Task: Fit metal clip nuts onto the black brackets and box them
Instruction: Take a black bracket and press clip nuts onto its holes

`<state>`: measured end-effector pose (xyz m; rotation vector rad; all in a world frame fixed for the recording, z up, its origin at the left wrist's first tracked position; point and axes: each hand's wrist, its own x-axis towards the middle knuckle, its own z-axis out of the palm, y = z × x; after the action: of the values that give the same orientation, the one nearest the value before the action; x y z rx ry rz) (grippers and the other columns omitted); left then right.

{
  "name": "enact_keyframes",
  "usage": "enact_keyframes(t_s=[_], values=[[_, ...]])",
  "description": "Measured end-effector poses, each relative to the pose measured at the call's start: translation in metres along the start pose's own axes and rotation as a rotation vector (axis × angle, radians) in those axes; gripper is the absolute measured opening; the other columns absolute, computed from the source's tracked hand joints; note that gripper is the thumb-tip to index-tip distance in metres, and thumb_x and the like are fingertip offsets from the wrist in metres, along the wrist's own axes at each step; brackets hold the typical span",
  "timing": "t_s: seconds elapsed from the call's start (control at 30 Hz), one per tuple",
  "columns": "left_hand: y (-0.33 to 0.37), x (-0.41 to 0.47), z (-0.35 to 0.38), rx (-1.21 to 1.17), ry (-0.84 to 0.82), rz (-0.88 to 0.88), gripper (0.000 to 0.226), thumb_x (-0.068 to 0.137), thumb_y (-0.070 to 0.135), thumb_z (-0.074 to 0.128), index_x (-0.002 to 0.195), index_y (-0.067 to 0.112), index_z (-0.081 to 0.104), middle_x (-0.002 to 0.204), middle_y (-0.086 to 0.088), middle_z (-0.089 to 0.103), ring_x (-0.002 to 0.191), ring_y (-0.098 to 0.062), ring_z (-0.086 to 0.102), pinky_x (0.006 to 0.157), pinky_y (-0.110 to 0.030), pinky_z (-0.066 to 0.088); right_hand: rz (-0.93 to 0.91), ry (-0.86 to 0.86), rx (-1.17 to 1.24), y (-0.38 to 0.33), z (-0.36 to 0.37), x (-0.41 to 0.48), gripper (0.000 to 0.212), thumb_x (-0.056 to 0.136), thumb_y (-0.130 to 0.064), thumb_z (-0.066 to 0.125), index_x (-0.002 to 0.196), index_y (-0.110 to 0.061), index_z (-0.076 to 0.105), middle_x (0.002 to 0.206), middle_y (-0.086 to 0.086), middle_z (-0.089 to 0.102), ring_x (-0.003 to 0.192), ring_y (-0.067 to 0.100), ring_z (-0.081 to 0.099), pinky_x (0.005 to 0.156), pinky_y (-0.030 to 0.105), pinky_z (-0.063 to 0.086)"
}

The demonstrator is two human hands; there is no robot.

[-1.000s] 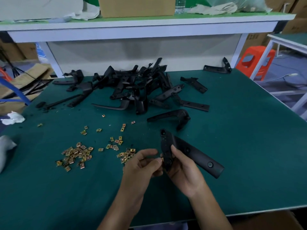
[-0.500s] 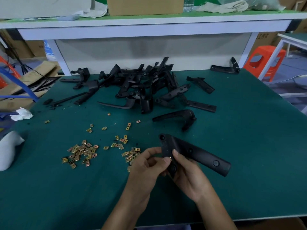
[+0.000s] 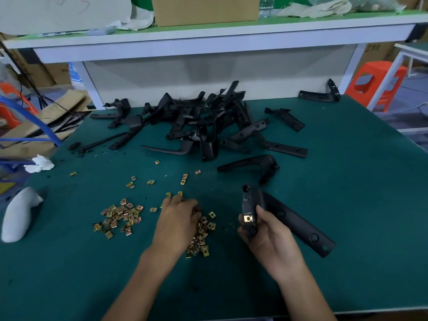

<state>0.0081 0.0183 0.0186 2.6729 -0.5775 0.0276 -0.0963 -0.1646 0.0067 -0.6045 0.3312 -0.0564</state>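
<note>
Item: held bracket [image 3: 298,225], matt black moulded plastic, L-shaped, with a long flat arm bearing round recessed holes and a short upright end with a hole at its top. It is raised just above the mat at right of centre, long arm slanting away to the right. One fitted clip nut [image 3: 248,218], a square of brassy folded metal, sits on the short end.

Right hand [image 3: 271,239]: fingers and thumb curled round the short end, clamped on it.

Left hand [image 3: 178,218]: palm down, fingers bent into the near heap of clip nuts [image 3: 203,235]; whether they pinch one cannot be told.

Loose stock: a second scatter of clip nuts [image 3: 120,216] further left, small, shiny and gold-toned, with strays beyond. A tangled pile of brackets [image 3: 208,126] lies at the back of the mat, a single bracket [image 3: 250,165] just in front of it, and a corner bracket [image 3: 322,95] at the far right edge.

Surface: table [image 3: 347,181] covered in smooth dark green matting. White shelf [image 3: 208,38] above, carrying a cardboard box [image 3: 205,9] and crumpled cloths.

Surroundings: orange plastic stool [image 3: 375,84] at right; crumpled tissue [image 3: 39,163] and a pale grey rounded object [image 3: 18,214] at the left edge
</note>
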Motion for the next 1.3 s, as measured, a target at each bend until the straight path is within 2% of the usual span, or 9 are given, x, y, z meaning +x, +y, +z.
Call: enact_keyframes(t_s=[0.1,0.23,0.3,0.4,0.57,0.73,0.9,1.13,1.3], values=[[0.007,0.004,-0.008,-0.151,0.034,0.002,0.015,0.101,0.024,0.055,0.102,0.02,0.07,0.095,0.003,0.066,0.094,-0.017,0.058,0.075,-0.026,0.039,0.024,0.001,-0.016,0.001,0.002,-0.001,0.017,0.081,-0.021,0.069,0.091,-0.016,0.082,0.087,0.004,0.07,0.079,0.017,0.07,0.074,0.031,0.053],[0.027,-0.007,-0.021,-0.606,-0.026,-0.077,0.015,0.099,0.024,0.06,0.093,0.034,0.068,0.083,0.015,0.072,0.082,0.003,0.065,0.068,-0.008,0.047,0.038,0.016,-0.051,0.001,0.006,-0.003,0.016,0.079,-0.023,0.068,0.082,-0.017,0.083,0.078,0.004,0.071,0.07,0.014,0.069,0.064,0.026,0.055],[0.039,-0.014,-0.024,-0.902,-0.067,-0.151,0.023,0.098,0.014,0.062,0.093,0.034,0.072,0.086,0.011,0.076,0.081,-0.003,0.069,0.072,-0.013,0.052,0.043,0.013,-0.04,0.001,0.007,-0.005,0.016,0.079,-0.023,0.069,0.081,-0.015,0.083,0.077,0.004,0.072,0.068,0.015,0.07,0.06,0.026,0.057],[0.05,-0.017,-0.025,-1.124,-0.088,-0.196,0.021,0.098,0.006,0.06,0.1,0.022,0.074,0.087,0.003,0.077,0.079,-0.009,0.07,0.073,-0.019,0.056,0.046,-0.027,-0.034,0.0,0.009,-0.008,0.02,0.084,-0.021,0.064,0.085,-0.014,0.083,0.081,0.005,0.075,0.069,0.015,0.073,0.059,0.026,0.057],[0.055,-0.019,-0.023,-1.192,-0.075,-0.231,0.016,0.094,0.009,0.066,0.1,0.019,0.076,0.085,-0.001,0.077,0.078,-0.009,0.069,0.079,-0.025,0.059,0.042,-0.045,-0.051,0.0,0.01,-0.009,0.02,0.083,-0.022,0.065,0.088,-0.013,0.083,0.087,0.004,0.077,0.071,0.014,0.073,0.059,0.025,0.056],[0.065,-0.021,-0.02,-1.457,-0.025,-0.382,0.015,0.089,0.002,0.069,0.1,0.01,0.075,0.082,-0.006,0.076,0.075,-0.012,0.07,0.073,-0.023,0.059,0.034,-0.019,-0.071,0.0,0.01,-0.01,0.019,0.079,-0.023,0.067,0.083,-0.014,0.083,0.083,0.004,0.076,0.067,0.014,0.072,0.056,0.024,0.056],[0.077,-0.024,-0.014,-1.583,-0.02,-0.442,0.014,0.089,0.001,0.067,0.101,0.002,0.074,0.091,-0.012,0.076,0.08,-0.017,0.07,0.072,-0.024,0.059,0.038,-0.038,-0.084,0.001,0.01,-0.01,0.022,0.081,-0.022,0.068,0.095,-0.012,0.082,0.09,0.005,0.077,0.072,0.014,0.072,0.059,0.026,0.056],[0.092,-0.027,-0.007,-1.754,0.036,-0.569,0.013,0.091,0.0,0.064,0.098,0.006,0.073,0.08,-0.004,0.074,0.064,-0.008,0.065,0.062,-0.019,0.055,-0.005,-0.034,-0.011,-0.001,0.01,-0.01,0.023,0.086,-0.021,0.064,0.099,-0.014,0.083,0.099,0.003,0.078,0.081,0.011,0.074,0.066,0.023,0.058],[0.098,-0.027,-0.006,-1.753,0.064,-0.578,0.011,0.09,0.001,0.065,0.095,0.006,0.073,0.081,-0.007,0.075,0.068,-0.012,0.067,0.062,-0.023,0.056,0.004,-0.048,-0.047,0.001,0.009,-0.01,0.027,0.09,-0.022,0.064,0.11,-0.012,0.079,0.105,0.005,0.077,0.087,0.011,0.074,0.069,0.023,0.057]])
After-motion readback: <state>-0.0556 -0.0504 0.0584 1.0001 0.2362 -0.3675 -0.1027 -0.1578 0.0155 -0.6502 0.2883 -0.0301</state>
